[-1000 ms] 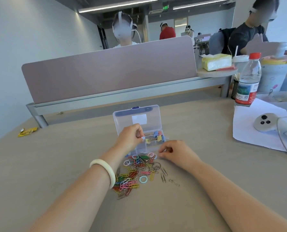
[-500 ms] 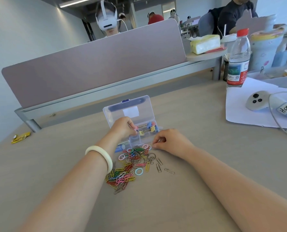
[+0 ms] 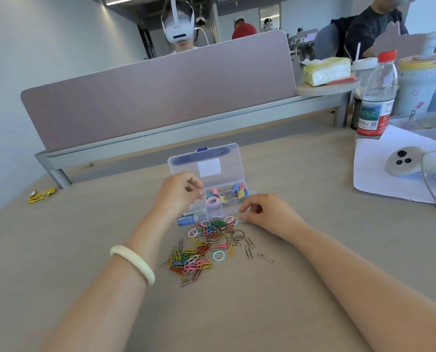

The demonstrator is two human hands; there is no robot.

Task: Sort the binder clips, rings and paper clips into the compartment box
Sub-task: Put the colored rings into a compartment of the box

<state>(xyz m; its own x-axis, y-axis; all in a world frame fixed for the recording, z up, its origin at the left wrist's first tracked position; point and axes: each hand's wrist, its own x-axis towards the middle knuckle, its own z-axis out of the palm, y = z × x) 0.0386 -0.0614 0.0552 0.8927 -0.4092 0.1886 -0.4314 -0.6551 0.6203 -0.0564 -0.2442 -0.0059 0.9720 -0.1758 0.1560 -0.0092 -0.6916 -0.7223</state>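
The clear compartment box (image 3: 227,158) stands open mid-table, lid raised. Its back right compartment holds coloured binder clips (image 3: 234,192), and a middle one holds a pink ring (image 3: 213,200). My left hand (image 3: 178,193), white bracelet on its wrist, hovers over the box's left side. Its thumb and fingertips are curled together, with nothing visible between them. My right hand (image 3: 265,212) pinches the box's front right corner. In front of the box lies a heap of coloured paper clips (image 3: 199,252). Among them are a blue ring (image 3: 218,255), pink rings (image 3: 193,232) and a metal ring (image 3: 237,235).
At the right lies a white paper sheet (image 3: 389,184) with a controller (image 3: 405,163) and its cable on it. A water bottle (image 3: 375,97) stands behind that. At the far left is a yellow item (image 3: 41,195). A mauve divider (image 3: 161,97) closes the desk's far edge, with a person behind it.
The head view has shifted from frame to frame. My left hand stays over the box and my right hand stays at its front right corner.
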